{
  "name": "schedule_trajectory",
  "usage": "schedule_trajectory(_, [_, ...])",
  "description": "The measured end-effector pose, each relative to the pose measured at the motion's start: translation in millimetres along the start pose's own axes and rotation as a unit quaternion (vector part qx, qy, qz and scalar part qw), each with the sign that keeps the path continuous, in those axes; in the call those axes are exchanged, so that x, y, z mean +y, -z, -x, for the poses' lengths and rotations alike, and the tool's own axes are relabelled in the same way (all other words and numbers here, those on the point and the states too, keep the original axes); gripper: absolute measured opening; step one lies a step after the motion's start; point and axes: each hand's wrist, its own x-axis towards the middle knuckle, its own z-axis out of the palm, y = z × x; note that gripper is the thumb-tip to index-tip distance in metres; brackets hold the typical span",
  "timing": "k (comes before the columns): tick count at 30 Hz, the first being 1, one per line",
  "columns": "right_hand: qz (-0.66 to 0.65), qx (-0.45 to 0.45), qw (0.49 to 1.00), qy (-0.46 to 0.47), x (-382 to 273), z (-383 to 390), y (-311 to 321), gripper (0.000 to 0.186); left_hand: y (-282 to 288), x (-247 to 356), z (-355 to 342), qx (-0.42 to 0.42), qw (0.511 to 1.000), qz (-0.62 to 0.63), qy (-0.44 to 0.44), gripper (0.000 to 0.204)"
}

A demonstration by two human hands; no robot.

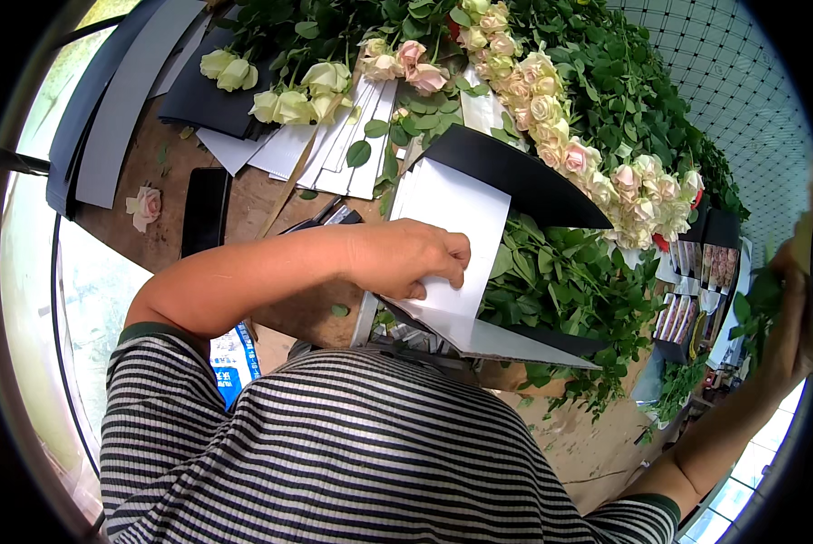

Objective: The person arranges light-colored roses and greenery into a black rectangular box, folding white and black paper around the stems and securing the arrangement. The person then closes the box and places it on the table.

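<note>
My left hand [411, 258] lies on a white sheet [461, 199] with its fingers curled and pressed together at the paper. That sheet lines a bent black wrapper [515, 177], which stands up behind it and spreads out in front. Leafy rose stems [551, 272] lie along the wrapper's right side, and above them runs a dense bunch of cream and pink roses [551, 118]. Far to the right, at the picture's dark rim, my right hand [794, 317] is raised and looks closed around a leafy stem [756, 304]; its fingertips are partly cut off.
Pale green roses [297, 100] rest on loose white sheets [334, 145] at the back left. A black phone [205, 213] and a single pink rose head [143, 208] lie on the brown table [166, 163]. Large grey and black sheets [143, 100] lean at the left; small boxes [678, 317] stand right.
</note>
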Motion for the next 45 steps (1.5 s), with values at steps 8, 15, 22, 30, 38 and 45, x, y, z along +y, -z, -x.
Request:
schedule_trajectory(8, [-0.401,-0.468,0.769,-0.170,-35.4,46.1,-204.3,0.020,10.2,-28.8,0.8,0.055,0.895,0.434,0.093,0.030])
schedule_trajectory(15, [-0.442,-0.529,0.699,-0.190,-32.0,78.9,-240.0,0.020,-5.5,-6.9,10.3,0.037,0.992,0.113,0.042,0.018])
schedule_trajectory(22, [-0.320,-0.526,0.782,-0.095,-15.3,36.2,-201.6,0.031,-0.5,-5.1,2.9,0.037,0.999,0.010,-0.038,0.020])
schedule_trajectory(30, [0.159,-0.330,0.911,-0.188,212.3,26.1,-237.3,0.030,4.3,-0.1,-4.0,0.017,1.000,0.015,-0.021,0.019])
schedule_trajectory(38, [0.265,-0.122,0.956,-0.042,213.4,-4.4,-209.0,0.018,2.6,1.6,2.7,0.022,0.999,0.023,0.002,0.017])
schedule_trajectory(45, [-0.180,0.217,0.953,-0.113,176.8,-39.3,-126.5,0.021,3.7,4.9,-2.8,0.041,0.998,0.030,-0.024,0.019])
